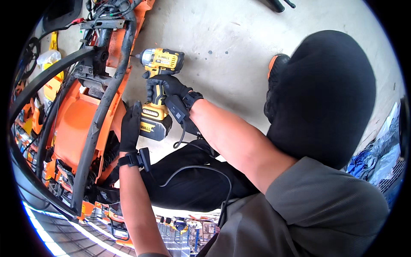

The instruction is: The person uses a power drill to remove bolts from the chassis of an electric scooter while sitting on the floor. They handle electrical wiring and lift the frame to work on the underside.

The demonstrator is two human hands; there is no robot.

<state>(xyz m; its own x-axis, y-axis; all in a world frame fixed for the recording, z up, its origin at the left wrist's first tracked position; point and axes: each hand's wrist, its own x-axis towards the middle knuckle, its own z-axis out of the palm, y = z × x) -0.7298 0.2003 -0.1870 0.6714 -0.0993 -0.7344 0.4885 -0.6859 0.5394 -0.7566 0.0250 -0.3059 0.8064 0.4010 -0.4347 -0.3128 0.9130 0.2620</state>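
Note:
My right hand (165, 85), in a black glove, is closed round the handle of a yellow and black cordless impact driver (165, 60), its nose pointing left at the orange vehicle frame. A large battery (154, 127) forms the tool's base. My left hand (130, 126), also gloved, is beside that battery, against its left side, with fingers stretched upward; whether it bears on the battery or the frame behind is unclear. An orange body panel (77, 128) and a scuffed black tube (102, 115) lie just left of my hands. Black devices with cables are strapped to both wrists.
Grey concrete floor (218, 55) lies beyond the tool. Black bent bars (43, 81) cross the vehicle at left. My black-clad knee (321, 85) and shoe (274, 77) are at right. Blue plastic sheeting (370, 158) lies at far right; a black tubular object (274, 5) is at top.

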